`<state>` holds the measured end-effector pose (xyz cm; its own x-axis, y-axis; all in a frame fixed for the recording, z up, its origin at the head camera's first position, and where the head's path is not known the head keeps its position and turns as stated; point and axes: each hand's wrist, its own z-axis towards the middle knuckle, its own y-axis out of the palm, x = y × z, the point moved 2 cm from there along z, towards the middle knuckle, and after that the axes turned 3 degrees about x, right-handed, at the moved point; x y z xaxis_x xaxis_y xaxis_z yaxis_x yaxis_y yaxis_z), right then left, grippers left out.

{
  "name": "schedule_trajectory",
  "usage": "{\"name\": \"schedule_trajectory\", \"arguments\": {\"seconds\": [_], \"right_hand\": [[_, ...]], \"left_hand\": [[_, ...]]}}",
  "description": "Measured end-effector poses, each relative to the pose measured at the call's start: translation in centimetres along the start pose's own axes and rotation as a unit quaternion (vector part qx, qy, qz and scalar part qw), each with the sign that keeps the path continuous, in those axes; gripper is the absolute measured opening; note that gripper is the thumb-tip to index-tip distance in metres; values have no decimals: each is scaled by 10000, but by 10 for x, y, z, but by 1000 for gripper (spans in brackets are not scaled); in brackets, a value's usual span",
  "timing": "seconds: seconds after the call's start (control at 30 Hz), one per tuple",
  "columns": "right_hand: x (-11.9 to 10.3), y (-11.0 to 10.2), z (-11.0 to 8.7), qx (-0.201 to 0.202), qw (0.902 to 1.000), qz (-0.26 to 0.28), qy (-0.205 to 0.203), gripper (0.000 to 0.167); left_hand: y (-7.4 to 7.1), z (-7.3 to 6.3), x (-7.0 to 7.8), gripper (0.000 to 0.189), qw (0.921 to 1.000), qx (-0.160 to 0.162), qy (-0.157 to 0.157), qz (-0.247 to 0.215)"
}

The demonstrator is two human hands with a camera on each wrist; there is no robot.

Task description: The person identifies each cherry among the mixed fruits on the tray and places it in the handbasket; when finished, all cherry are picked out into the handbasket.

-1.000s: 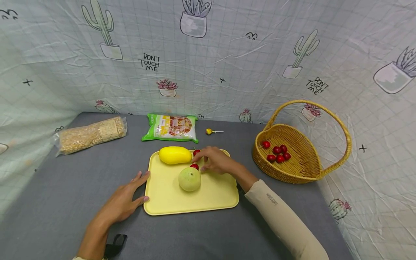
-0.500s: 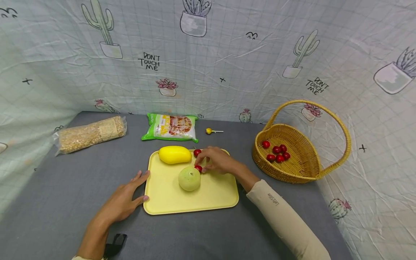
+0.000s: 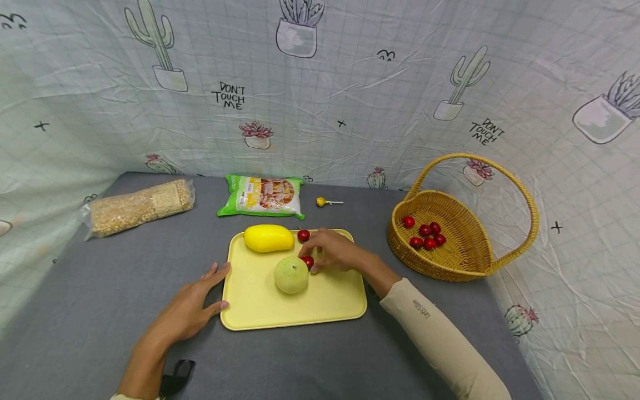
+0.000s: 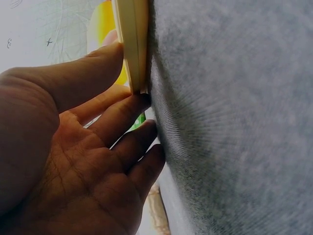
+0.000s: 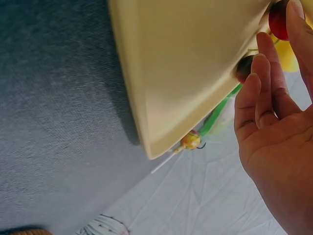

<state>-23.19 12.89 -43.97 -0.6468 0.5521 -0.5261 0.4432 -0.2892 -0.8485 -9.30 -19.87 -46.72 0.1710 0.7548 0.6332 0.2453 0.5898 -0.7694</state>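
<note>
A yellow tray (image 3: 250,311) lies on the grey table. My right hand (image 3: 332,250) reaches over it and pinches a red cherry (image 3: 308,261) between thumb and fingertips, just beside a round pale green fruit (image 3: 291,275). In the right wrist view the held cherry (image 5: 279,20) shows at the top right. A second cherry (image 3: 303,235) lies by the tray's far rim, to the right of a yellow mango-like fruit (image 3: 269,238). My left hand (image 3: 187,311) rests at the tray's left side, fingers extended, thumb and index fingertip touching the rim (image 4: 131,46).
To the right stands a wicker basket (image 3: 470,261) with a tall handle and several cherries (image 3: 430,243) inside. Along the back lie a bag of yellowish kernels (image 3: 142,206), a green-and-white food packet (image 3: 262,195) and a lollipop (image 3: 322,202). Behind hangs a cactus-print cloth (image 3: 320,111).
My right hand has moved the cherry slightly right and toward me, from behind the green fruit to its right side. The left hand and the tray stay put.
</note>
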Motion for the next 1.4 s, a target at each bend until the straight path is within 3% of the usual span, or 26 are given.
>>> {"name": "schedule_trajectory", "arguments": {"seconds": [0.23, 0.6, 1.4], "right_hand": [[2, -2, -12, 150, 9998, 4, 131, 32], [5, -14, -39, 864, 9955, 163, 364, 38], [17, -56, -106, 2400, 9626, 225, 1240, 34]], "left_hand": [[0, 0, 0, 84, 10000, -24, -13, -20], [0, 0, -1, 85, 10000, -26, -24, -4], [1, 0, -1, 85, 10000, -14, -48, 38]]}}
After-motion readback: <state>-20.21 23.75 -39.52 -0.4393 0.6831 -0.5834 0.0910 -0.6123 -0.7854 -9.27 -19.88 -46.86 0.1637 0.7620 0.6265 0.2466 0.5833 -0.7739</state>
